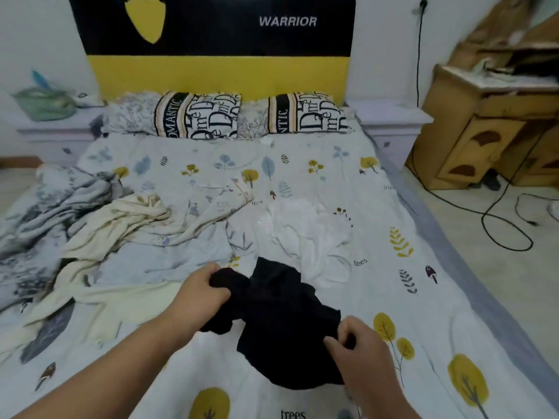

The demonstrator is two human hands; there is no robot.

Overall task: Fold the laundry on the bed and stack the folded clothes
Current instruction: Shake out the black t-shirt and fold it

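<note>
Headboard (pixel 287 21) "WARRIOR" | bedsheet (pixel 360 262) "trees" | 2 hands' grips (left (pixel 202 290), right (pixel 357 346)) pinching black garment (pixel 281 322)

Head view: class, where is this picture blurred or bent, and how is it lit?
Head view: soft, even light without hard shadows; wooden cabinet at the right edge is smeared; wide-angle lens bows the bed edges; the black garment shows almost no fold detail.
</note>
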